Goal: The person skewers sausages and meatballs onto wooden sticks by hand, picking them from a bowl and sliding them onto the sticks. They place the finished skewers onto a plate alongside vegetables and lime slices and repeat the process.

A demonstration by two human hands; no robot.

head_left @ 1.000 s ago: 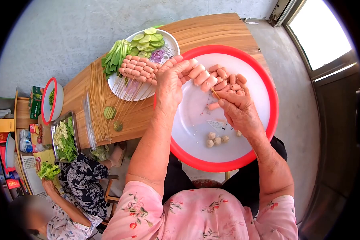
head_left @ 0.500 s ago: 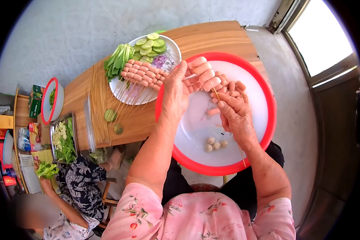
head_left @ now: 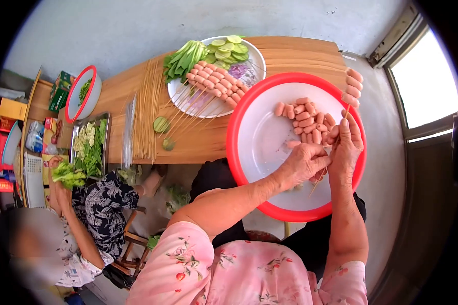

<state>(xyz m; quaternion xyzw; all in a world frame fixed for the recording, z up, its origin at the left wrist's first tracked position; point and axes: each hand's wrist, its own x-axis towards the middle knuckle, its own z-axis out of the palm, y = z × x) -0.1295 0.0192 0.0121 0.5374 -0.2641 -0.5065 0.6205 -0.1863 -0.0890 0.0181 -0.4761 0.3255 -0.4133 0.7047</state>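
A skewer with several small sausages [head_left: 352, 87] stands up above the right rim of the red-rimmed basin [head_left: 247, 109]. My right hand [head_left: 346, 152] is closed around its stick, whose lower end shows below. My left hand [head_left: 301, 163] has its fingers pressed together beside my right hand; whether it pinches the stick or something small is hidden. Loose sausages [head_left: 306, 119] lie in a heap in the basin, just beyond my hands. Finished sausage skewers [head_left: 216, 79] rest on the white plate [head_left: 261, 61], with green leaves [head_left: 183, 60], sliced green rounds [head_left: 229, 50] and purple pieces.
Bare sticks [head_left: 148, 117] lie on the wooden table [head_left: 300, 51], near two green rounds. A metal tray [head_left: 105, 152] of vegetables and a smaller red-rimmed bowl [head_left: 90, 101] are at the left. A seated person [head_left: 86, 254] there holds leafy greens [head_left: 68, 174].
The skewer has moved right and stands upright in my right hand. My left hand has come off the sausages, down beside my right hand. The view has shifted, and the other person's greens are higher.
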